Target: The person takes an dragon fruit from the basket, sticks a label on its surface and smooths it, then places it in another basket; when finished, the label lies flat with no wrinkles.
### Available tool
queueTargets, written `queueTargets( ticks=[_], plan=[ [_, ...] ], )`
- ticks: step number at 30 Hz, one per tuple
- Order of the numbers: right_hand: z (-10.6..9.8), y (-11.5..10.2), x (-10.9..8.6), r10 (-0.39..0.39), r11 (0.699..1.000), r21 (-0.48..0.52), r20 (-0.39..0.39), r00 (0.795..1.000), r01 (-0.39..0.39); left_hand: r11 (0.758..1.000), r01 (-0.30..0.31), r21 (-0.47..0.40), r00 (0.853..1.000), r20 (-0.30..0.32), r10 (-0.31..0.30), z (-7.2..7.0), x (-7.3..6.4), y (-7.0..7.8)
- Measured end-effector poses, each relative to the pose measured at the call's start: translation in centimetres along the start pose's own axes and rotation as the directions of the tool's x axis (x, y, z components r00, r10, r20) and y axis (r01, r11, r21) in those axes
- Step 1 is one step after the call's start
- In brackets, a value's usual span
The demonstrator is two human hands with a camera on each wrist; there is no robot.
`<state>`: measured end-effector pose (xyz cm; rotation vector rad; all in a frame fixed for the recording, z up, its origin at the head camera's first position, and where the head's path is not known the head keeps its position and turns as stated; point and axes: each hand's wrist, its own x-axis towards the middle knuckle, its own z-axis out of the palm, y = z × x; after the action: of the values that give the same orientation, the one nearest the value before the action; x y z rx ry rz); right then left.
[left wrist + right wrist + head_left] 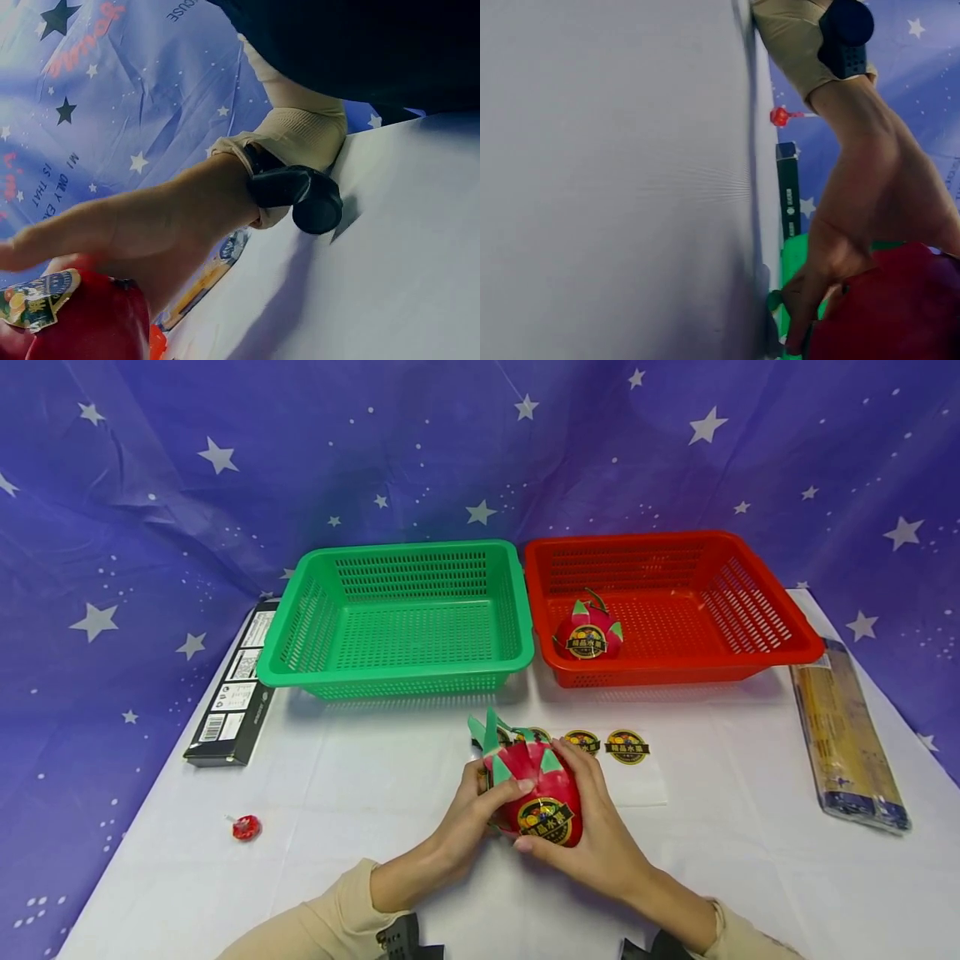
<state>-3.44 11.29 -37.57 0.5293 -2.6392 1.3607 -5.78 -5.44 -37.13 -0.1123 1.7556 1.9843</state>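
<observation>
Both hands hold a red dragon fruit (528, 764) with green leaf tips above the front middle of the table. My left hand (465, 814) grips its left side, thumb laid across the front. Around the right side curls my right hand (603, 839), its thumb at the lower edge of a round black-and-gold sticker (545, 821) on the skin. The left wrist view shows the sticker (37, 301) on the fruit close up. Behind the fruit lies a white sheet (641, 789) with several matching stickers (627, 746), partly hidden.
A green basket (397, 675) stands at the back. Beside it, a red basket (690, 667) contains another stickered dragon fruit (591, 631). A black box (238, 706) and a red-wrapped lollipop (246, 827) lie left; a long golden package (851, 735) lies right.
</observation>
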Motion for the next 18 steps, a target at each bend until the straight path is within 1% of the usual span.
queueTargets(
  ticks=[5, 7, 10, 14, 18],
  plan=[
    [-1.0, -0.3, 0.3, -0.014, 0.999, 0.051, 0.050, 0.999, 0.011, 0.999, -0.019, 0.025, 1.000, -0.004, 0.019, -0.2, 0.1, 0.3],
    [-1.4, -0.3, 0.5, -0.025, 0.999, 0.039, 0.074, 0.997, 0.022, 0.999, -0.025, 0.041, 1.000, 0.002, 0.025, -0.3, 0.1, 0.3],
    [-1.9, -0.2, 0.8, -0.020, 0.999, 0.037, 0.138, 0.990, 0.015, 0.997, -0.038, 0.061, 0.999, 0.021, 0.037, -0.3, 0.0, 0.4],
    [-2.3, 0.0, 0.9, -0.008, 0.995, 0.098, 0.221, 0.975, -0.014, 0.996, -0.042, 0.077, 0.999, 0.038, 0.039, -0.3, -0.1, 0.5],
    [-2.3, 0.1, 1.0, -0.011, 0.988, 0.154, 0.244, 0.970, -0.028, 0.996, -0.032, 0.083, 0.999, 0.028, 0.030, -0.3, -0.1, 0.5]
  ],
)
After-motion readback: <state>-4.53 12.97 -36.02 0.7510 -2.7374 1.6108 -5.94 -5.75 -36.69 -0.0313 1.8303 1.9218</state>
